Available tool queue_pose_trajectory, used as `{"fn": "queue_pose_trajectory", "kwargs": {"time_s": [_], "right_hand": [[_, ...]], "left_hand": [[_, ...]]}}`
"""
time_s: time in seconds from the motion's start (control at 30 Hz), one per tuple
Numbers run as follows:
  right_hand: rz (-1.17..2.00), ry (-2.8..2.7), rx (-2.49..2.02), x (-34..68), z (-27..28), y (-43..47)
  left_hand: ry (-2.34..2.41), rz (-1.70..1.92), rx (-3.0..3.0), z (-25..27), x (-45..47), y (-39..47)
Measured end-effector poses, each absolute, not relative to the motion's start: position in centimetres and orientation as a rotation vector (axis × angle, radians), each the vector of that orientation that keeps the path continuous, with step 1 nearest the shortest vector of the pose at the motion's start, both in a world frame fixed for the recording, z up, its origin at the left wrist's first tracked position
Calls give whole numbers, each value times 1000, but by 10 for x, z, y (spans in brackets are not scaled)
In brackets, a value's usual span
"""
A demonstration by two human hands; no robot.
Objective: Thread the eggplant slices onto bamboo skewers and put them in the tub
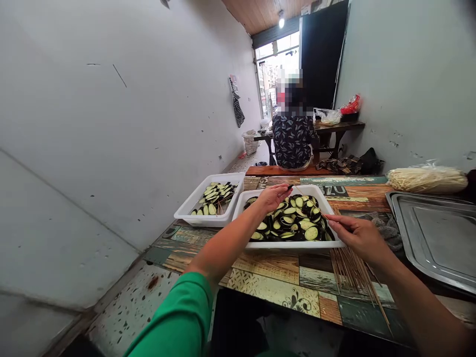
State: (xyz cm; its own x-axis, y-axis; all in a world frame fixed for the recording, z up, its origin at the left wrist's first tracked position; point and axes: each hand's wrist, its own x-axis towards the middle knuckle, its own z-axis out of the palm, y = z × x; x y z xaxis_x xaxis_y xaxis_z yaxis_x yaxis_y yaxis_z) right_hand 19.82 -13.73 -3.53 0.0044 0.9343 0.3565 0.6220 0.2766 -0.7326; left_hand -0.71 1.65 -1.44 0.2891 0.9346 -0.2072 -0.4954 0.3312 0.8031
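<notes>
My left hand [273,197] is over the far side of a white tub [290,244] full of sliced eggplant [307,224], its fingertips pinching a dark-skinned eggplant slice [290,187]. At the tub's right rim, my right hand [351,232] grips a thin bamboo skewer [316,208] between thumb and fingers. The skewer slants up and left toward the slice; whether its tip pierces the slice is too small to tell. Below my right hand, a loose bundle of bamboo skewers [353,272] lies on the table.
A second white tub [201,220] on the left holds eggplant slices with skewers. Metal trays [439,233] and a bagged bundle of pale sticks [427,179] lie right on the patterned table [271,287]. A grey cloth [388,230] is nearby. Ahead, a person [293,141] sits facing away.
</notes>
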Motion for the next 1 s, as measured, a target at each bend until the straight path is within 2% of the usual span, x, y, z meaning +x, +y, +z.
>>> {"fn": "queue_pose_trajectory", "kwargs": {"time_s": [1.0], "right_hand": [[336, -1820, -1460, 200, -43, -137]], "left_hand": [[816, 1024, 668, -4, -6, 8]]}}
